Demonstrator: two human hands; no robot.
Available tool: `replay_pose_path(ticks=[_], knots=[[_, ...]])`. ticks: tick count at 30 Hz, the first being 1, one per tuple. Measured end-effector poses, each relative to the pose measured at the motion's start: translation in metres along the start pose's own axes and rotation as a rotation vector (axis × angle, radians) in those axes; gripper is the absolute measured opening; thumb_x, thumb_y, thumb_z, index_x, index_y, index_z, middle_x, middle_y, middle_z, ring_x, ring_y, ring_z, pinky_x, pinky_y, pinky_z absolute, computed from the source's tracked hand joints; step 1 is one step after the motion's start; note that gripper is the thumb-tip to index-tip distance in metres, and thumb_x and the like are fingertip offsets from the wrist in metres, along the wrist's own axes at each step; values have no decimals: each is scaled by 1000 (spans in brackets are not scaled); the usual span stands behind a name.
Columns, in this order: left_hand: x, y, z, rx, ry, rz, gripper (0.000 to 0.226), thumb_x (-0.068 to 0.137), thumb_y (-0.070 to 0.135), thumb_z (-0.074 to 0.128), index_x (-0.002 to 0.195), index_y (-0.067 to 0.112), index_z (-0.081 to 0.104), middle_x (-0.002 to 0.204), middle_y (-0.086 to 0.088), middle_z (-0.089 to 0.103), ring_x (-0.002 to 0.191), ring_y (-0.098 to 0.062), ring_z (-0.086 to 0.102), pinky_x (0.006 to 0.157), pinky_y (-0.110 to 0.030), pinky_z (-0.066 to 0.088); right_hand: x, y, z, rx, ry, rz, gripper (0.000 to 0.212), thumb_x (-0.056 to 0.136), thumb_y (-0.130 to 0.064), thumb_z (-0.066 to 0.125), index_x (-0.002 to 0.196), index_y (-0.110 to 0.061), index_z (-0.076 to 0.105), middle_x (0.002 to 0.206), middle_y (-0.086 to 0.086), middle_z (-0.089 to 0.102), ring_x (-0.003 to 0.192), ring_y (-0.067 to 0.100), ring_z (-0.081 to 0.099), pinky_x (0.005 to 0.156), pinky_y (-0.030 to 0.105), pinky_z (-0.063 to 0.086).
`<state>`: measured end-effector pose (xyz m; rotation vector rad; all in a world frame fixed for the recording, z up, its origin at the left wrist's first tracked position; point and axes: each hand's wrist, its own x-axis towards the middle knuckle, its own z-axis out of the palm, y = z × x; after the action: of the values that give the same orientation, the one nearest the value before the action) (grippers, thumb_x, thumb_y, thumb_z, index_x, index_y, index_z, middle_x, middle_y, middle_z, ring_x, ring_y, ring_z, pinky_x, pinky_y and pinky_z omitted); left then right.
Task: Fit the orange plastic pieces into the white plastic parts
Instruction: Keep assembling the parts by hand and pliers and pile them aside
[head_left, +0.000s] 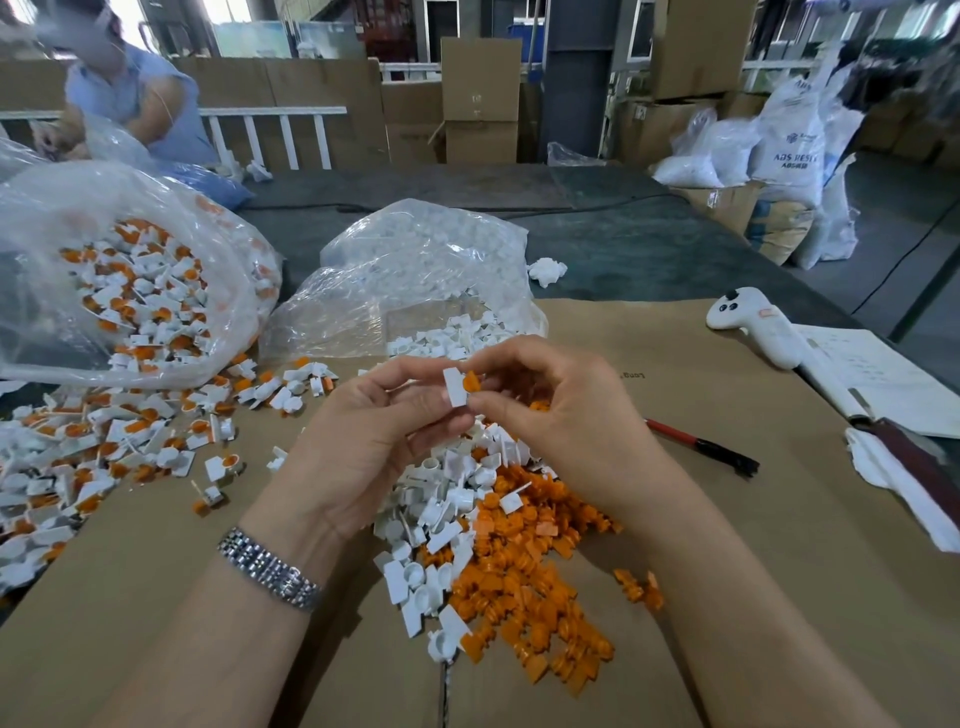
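The left hand (363, 421) pinches 1 white part (456, 387), apparently steadying it, so the right hand (550, 400) can press its pinched orange piece (471, 382) in.

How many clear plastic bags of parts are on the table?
2. One bag at the left holds finished white-and-orange pieces; the other bag, behind the hands, holds plain white parts. The sacks by the far wall are not counted.

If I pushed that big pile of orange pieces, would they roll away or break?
They'd probably scatter and slide rather than roll far: the orange pieces look small, light and ribbed, with flat tabs, lying loose on smooth cardboard. They likely wouldn't break, since they look like stiff moulded plastic heaped carelessly.
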<state>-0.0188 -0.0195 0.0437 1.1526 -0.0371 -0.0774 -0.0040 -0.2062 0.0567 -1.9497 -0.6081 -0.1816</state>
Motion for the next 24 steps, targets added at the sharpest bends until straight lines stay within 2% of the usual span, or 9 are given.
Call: replay_pose_path(ticks=[4, 6, 8, 11, 15, 19, 24], knots=[[-1, 2, -2, -11, -47, 0, 18, 81, 5, 74, 98, 2, 79, 102, -20, 77, 94, -26, 77, 79, -28, 62, 0, 1, 1, -55, 55, -64, 19, 87, -18, 78, 105, -20, 73, 90, -8, 68, 86, 8, 65, 79, 19, 53], [-2, 2, -2, -29, -53, -10, 15, 84, 8, 73, 96, 2, 79, 98, -19, 77, 92, -26, 77, 79, -29, 62, 0, 1, 1, -82, 78, -91, 19, 87, -19, 79, 104, -18, 73, 89, -8, 68, 86, 7, 64, 78, 17, 52], [-2, 2, -2, -12, -33, -8, 7, 82, 6, 75, 87, 7, 80, 90, -15, 78, 87, -24, 77, 79, -30, 62, 0, 2, 2, -128, 94, -124, 18, 86, -18, 79, 103, -15, 74, 90, -6, 68, 85, 8, 65, 78, 20, 53], [-1, 1, -1, 20, -6, -14, 6, 77, 4, 77, 82, 7, 77, 91, -17, 77, 87, -26, 77, 79, -30, 62, 1, 2, 4, -189, 93, -151, 18, 87, -18, 79, 104, -13, 74, 93, -4, 69, 86, 8, 65, 80, 26, 54], [0, 1, -1, 19, 8, -21, 17, 68, 5, 83, 82, 4, 74, 93, -21, 76, 92, -30, 77, 80, -31, 62, 1, 2, 5, -224, 89, -159, 18, 88, -18, 78, 105, -13, 74, 96, -3, 69, 87, 8, 64, 81, 28, 55], [1, -1, -1, 38, 46, -29, 18, 71, 1, 79, 87, -3, 70, 90, -21, 75, 85, -28, 77, 74, -29, 63, 0, 2, 6, -241, 77, -168, 16, 88, -19, 77, 103, -13, 73, 93, -3, 68, 84, 8, 64, 79, 30, 55], [1, -2, 1, 42, 75, -46, 9, 73, -1, 76, 80, -1, 71, 84, -19, 75, 78, -26, 77, 71, -27, 63, 1, 2, 7, -257, 71, -158, 16, 88, -20, 78, 101, -13, 73, 91, -3, 68, 83, 8, 64, 78, 28, 55]])
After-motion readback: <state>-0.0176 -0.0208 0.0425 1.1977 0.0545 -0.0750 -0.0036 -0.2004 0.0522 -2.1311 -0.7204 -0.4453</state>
